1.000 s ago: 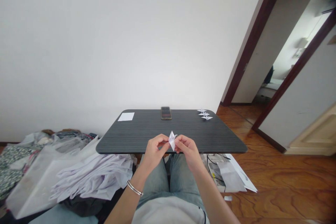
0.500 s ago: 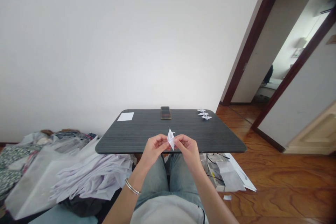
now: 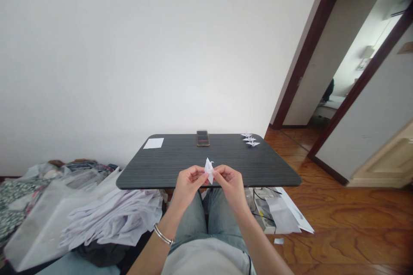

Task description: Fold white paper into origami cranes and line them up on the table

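The crane [image 3: 209, 168], a small white paper fold, is pinched between both hands, its point poking up above the fingertips. The left hand [image 3: 189, 182] has its grip clamped on the crane's left side, thumb and forefinger pressed together on the paper. The right hand [image 3: 229, 181] mirrors it, grip clamped on the right side with the other fingers curled in. The two grips almost meet, with only the crane between them. It is up in the air, just over the near edge of the bench [image 3: 155, 172] and not resting on it.

Below the grip are the person's jeans [image 3: 193, 219], and back along the left arm a bracelet [image 3: 163, 234] circles the wrist. Straight ahead of the grip, at the bench's far edge, lies a phone [image 3: 202, 138]. Ahead and to the left, a white sheet [image 3: 153, 143] lies flat near the far corner. Ahead and to the right, a row of cranes [image 3: 249, 139] stands close together by the other far corner, well apart from the hands.

Off the bench, low and left of the grip, there's a heap [image 3: 112, 217] of white sheets and bags. Low and right of the grip, papers [image 3: 285, 219] lie on the wooden floor [image 3: 355, 227] just beside the bench. Farther right, a doorway [image 3: 351, 77] stands open.
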Action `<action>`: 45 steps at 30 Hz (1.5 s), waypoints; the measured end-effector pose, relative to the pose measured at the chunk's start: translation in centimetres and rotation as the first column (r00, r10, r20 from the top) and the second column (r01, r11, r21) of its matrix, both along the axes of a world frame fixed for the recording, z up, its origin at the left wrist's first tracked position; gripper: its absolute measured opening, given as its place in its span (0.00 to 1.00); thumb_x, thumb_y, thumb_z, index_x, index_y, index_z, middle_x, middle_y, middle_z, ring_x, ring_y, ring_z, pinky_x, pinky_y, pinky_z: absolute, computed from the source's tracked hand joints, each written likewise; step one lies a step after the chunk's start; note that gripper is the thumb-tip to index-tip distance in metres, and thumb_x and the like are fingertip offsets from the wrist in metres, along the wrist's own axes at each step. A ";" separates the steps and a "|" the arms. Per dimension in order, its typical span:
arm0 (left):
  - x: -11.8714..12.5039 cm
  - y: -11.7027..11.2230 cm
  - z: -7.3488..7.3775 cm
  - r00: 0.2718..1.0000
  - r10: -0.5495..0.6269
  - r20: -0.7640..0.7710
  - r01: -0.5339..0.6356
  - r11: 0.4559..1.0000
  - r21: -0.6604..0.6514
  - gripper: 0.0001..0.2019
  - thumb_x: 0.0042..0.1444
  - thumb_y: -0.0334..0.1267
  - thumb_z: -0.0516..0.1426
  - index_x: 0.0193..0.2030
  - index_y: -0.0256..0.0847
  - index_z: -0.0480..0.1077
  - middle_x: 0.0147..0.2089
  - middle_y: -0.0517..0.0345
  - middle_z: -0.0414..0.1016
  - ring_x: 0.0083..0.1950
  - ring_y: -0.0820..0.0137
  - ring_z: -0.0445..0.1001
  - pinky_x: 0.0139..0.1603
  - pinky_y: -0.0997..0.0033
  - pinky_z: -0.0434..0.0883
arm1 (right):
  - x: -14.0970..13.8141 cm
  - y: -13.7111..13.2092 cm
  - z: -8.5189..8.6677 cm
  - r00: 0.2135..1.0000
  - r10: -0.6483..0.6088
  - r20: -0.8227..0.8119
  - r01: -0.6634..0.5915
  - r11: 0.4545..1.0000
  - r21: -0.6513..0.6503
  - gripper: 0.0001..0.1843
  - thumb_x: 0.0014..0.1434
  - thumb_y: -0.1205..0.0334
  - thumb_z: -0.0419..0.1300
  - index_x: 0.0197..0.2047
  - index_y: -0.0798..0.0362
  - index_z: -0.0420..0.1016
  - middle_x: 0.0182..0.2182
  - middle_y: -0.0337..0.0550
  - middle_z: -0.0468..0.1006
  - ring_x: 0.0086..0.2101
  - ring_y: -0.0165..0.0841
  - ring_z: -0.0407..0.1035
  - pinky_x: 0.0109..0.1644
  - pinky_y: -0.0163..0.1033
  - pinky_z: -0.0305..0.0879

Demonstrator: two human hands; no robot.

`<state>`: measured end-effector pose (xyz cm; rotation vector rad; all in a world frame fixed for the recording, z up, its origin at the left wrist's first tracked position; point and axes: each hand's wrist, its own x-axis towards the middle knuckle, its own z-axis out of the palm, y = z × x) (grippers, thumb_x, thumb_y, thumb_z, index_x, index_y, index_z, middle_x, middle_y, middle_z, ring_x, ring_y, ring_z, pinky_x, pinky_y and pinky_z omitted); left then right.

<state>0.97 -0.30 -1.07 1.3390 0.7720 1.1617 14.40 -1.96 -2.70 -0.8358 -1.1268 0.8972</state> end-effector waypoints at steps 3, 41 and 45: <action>0.0 0.0 0.0 1.000 0.007 -0.011 -0.007 0.999 -0.035 0.11 0.45 0.41 0.63 0.31 0.34 0.72 0.25 0.56 0.77 0.26 0.73 0.73 0.32 0.73 0.73 | -0.1 -0.1 0.1 0.999 -0.002 -0.036 0.001 1.000 -0.020 0.07 0.47 0.63 0.63 0.21 0.54 0.73 0.21 0.39 0.73 0.24 0.30 0.65 0.29 0.34 0.62; -0.8 -0.4 0.7 0.931 0.265 -0.250 -0.069 0.801 0.595 0.04 0.53 0.29 0.56 0.29 0.37 0.70 0.34 0.54 0.74 0.36 0.70 0.73 0.37 0.74 0.70 | -0.1 -0.4 0.6 0.997 0.021 -0.071 -0.019 0.999 0.028 0.07 0.48 0.61 0.63 0.23 0.54 0.73 0.27 0.41 0.74 0.28 0.31 0.66 0.31 0.34 0.62; -0.6 -0.4 0.5 0.981 0.118 -0.155 -0.047 0.916 0.398 0.05 0.52 0.32 0.57 0.26 0.37 0.69 0.32 0.55 0.71 0.33 0.70 0.72 0.34 0.72 0.71 | -0.1 -0.4 0.5 0.997 0.035 -0.063 -0.033 0.999 0.025 0.08 0.48 0.60 0.63 0.22 0.54 0.73 0.26 0.41 0.74 0.28 0.31 0.65 0.32 0.34 0.61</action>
